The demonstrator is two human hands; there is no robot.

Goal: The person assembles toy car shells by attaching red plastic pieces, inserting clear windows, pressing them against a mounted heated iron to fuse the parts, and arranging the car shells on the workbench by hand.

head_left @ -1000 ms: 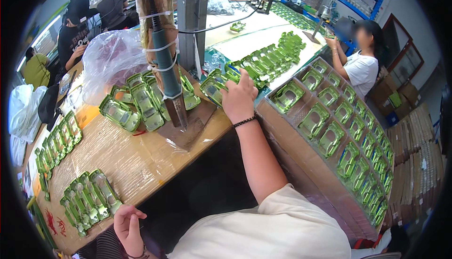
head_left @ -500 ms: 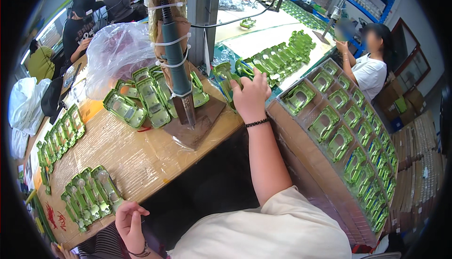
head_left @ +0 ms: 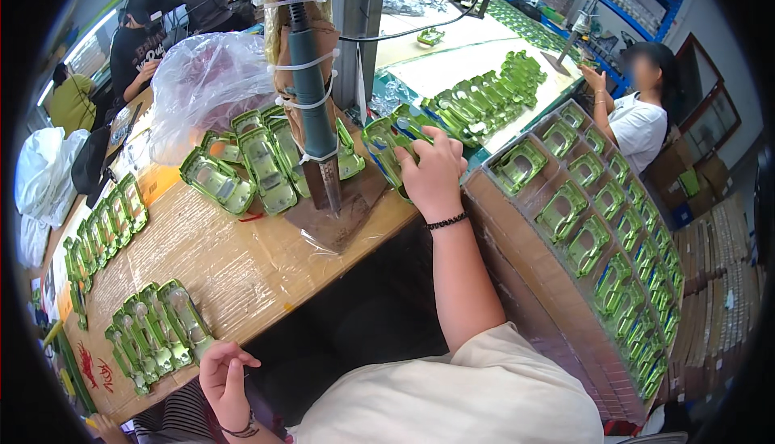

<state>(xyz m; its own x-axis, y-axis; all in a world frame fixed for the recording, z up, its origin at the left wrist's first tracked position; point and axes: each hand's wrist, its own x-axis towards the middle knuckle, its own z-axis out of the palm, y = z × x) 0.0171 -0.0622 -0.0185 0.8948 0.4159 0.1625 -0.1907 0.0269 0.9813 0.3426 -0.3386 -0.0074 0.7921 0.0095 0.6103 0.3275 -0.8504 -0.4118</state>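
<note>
My right hand (head_left: pixel 436 171) reaches over the table's right end, its fingers bent onto a green toy car shell (head_left: pixel 384 147); the undersides of the fingertips are hidden. More green shells overlap in a row just beyond that hand. Low on the left, my left hand (head_left: pixel 225 375) is empty, with loosely curled fingers and the thumb apart. It hovers by the table edge beside a short row of green car shells (head_left: pixel 184 315). Between the hands, a teal hand tool (head_left: pixel 309 81) is strapped upright to a post, its metal tip pointing down at a brown pad (head_left: pixel 343 224).
A stack of clear trays (head_left: pixel 504 226) holding green shells rises at my right. Loose shells (head_left: pixel 266 171) and a clear plastic bag (head_left: pixel 202 81) lie behind the tool. Another shell row (head_left: pixel 105 230) stands far left. Co-workers sit around, one (head_left: pixel 642 117) at the right.
My right hand has stayed over the shells, shifting slightly, and the shells beneath its fingers have shifted a little. The view has moved slightly. My left hand keeps its pose.
</note>
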